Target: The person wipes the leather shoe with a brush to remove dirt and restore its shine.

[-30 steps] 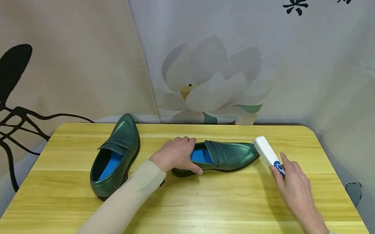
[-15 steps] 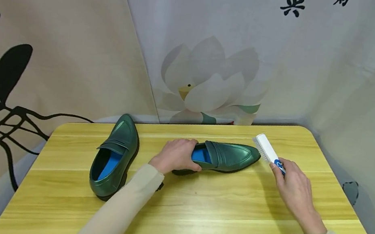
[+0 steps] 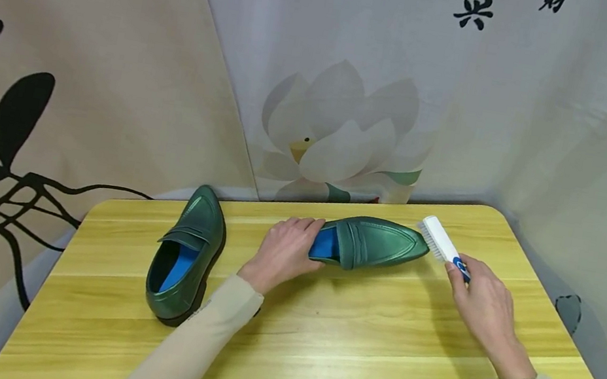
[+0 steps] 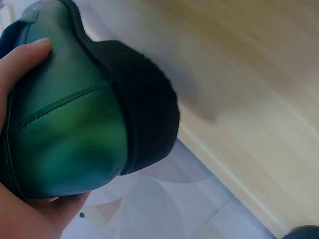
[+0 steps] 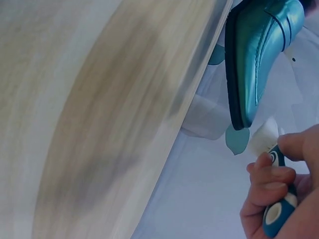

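Observation:
A green loafer (image 3: 387, 242) with a blue insole is held at its heel by my left hand (image 3: 286, 250), its toe pointing right. In the left wrist view, the thumb lies along the side of the loafer (image 4: 70, 144), whose black heel faces the table. My right hand (image 3: 484, 304) grips the blue-and-white handle of a brush (image 3: 441, 241), its white bristles right at the loafer's toe. The right wrist view shows fingers curled round the brush handle (image 5: 280, 209), with the toe of the loafer (image 5: 256, 59) just above. A matching second loafer (image 3: 185, 257) stands on the left.
The wooden table (image 3: 346, 369) has a rounded far corner at the right. A printed curtain (image 3: 344, 123) with a lotus hangs right behind the table's back edge.
My left hand has lifted and tilted the loafer, so its top now turns more toward the head camera. The right hand with the brush has shifted slightly right.

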Available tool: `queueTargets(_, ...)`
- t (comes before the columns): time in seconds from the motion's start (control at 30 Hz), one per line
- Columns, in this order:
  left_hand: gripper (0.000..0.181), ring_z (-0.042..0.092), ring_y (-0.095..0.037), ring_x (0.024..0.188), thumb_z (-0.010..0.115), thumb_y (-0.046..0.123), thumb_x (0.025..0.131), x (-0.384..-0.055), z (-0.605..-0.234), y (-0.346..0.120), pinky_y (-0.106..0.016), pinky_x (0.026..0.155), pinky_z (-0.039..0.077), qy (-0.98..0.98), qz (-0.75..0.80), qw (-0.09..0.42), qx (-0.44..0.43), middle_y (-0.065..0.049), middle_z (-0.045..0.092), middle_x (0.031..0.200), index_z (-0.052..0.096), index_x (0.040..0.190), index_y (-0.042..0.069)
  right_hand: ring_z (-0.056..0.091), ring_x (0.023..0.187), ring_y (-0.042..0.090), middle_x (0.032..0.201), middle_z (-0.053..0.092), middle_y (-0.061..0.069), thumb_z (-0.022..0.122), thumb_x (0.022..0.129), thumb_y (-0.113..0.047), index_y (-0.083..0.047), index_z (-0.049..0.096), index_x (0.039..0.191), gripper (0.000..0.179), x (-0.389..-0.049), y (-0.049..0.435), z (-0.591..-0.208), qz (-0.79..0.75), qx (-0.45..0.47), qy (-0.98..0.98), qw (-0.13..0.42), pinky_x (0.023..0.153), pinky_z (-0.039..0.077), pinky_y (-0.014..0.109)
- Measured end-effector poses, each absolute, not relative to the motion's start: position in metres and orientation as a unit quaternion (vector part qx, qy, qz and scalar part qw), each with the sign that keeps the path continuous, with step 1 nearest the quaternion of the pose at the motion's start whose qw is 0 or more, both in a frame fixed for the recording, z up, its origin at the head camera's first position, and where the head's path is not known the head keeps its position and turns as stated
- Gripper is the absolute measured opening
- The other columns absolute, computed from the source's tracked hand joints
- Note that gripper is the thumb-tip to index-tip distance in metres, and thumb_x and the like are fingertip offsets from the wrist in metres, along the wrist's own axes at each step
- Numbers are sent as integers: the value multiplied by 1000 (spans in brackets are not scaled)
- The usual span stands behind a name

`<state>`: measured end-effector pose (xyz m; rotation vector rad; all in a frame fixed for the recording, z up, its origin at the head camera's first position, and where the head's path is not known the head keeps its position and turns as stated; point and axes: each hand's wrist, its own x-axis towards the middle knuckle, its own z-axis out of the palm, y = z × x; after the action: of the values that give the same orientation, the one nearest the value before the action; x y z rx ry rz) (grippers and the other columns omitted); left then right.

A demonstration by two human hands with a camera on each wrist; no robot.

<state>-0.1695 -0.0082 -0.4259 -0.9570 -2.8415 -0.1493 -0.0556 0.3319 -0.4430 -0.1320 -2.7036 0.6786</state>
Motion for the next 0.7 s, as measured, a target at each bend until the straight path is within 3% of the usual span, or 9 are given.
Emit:
queueTargets(0.3,89,62,-31,122,91,49,76,-171,-440,-15,-47,102,52,-932,-40,124,-338,-11,65,137,56,146,8,55,65,27,107,66,32,62,106,-21,12,61,130,41,-57,335,-445,236,-30,-955,177,48,37,33)
queueTargets(0.53,88,61,-30,123,90,50,77,-169,-450,-19,-48,102,51,-932,-32,132,-337,-10,64,138,54,147,9,46,57,19,92,67,17,66,103,-22,5,66,130,38,-57,339,-446,193,-5,-964,185,45,33,33)
queueTargets(0.7,92,61,-32,123,92,50,75,-167,-453,-20,-49,103,50,-928,-31,142,-344,-12,63,138,54,147,7,58,71,36,98,70,18,70,100,-23,-3,68,131,37,-61,339,-446,141,5,-970,197,58,38,47)
